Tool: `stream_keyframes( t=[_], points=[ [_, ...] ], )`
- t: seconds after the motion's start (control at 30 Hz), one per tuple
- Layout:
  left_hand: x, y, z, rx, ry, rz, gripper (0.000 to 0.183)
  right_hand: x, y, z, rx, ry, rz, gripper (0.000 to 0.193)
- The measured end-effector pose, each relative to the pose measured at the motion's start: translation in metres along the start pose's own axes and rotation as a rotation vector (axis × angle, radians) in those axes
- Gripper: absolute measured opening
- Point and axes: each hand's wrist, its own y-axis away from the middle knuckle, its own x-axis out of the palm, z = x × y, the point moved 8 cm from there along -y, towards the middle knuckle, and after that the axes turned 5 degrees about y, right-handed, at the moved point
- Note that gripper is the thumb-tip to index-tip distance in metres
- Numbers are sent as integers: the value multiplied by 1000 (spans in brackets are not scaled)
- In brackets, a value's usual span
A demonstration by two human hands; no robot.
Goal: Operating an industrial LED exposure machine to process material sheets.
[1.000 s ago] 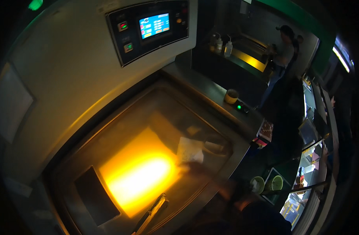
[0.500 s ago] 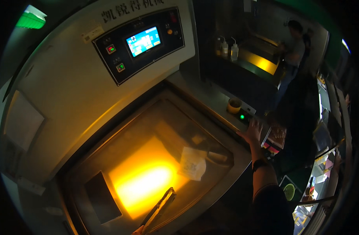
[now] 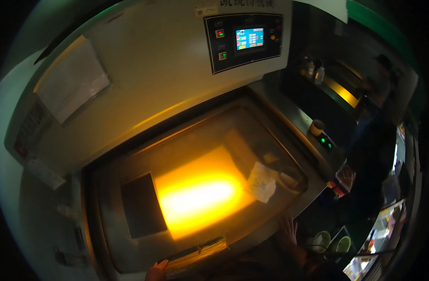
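My left hand (image 3: pixel 157 271) is closed on the near-left end of a long, thin, layered yellowish strip (image 3: pixel 198 254), whose exact kind I cannot make out. The strip lies low along the front edge of a machine bed (image 3: pixel 109 225) with a glass-like top. Beside the bed's front right edge, my right hand (image 3: pixel 288 232) has its fingers spread, holding nothing. A bright yellow light patch (image 3: pixel 200 196) glows in the bed's middle. Left of it lies a dark rectangular sheet (image 3: pixel 144 206); to its right, a whitish piece of paper (image 3: pixel 262 182).
A control panel with a lit screen (image 3: pixel 249 39) is on the machine's hood. Green-lit buttons (image 3: pixel 323 140) and a small cup (image 3: pixel 316 127) sit on the right ledge. Round green containers (image 3: pixel 321 241) stand at lower right. Another person (image 3: pixel 380 84) is by a second lit bed.
My view has swung left. My right hand has come from near the buttons down to the bed's front edge. The strip in my left hand now lies more level along the front.
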Motion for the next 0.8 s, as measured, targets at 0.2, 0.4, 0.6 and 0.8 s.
stream_keyframes(
  t=[0.2, 0.4, 0.6, 0.8],
  points=[
    [-59, -61, 151, -200, -83, 8, 46, 142, 220, 51, -102, 83, 323, 59],
    [-119, -212, 278, -517, -9, -61, 47, 214, 344, 76, 667, -564, 338, 44],
    [-166, -322, 189, -615, 126, -192, 45, 121, 345, 151, 779, -727, 315, 42],
    [-134, -285, 124, -77, 12, -331, 53, 144, 364, 107, 757, -673, 371, 42]
  ],
)
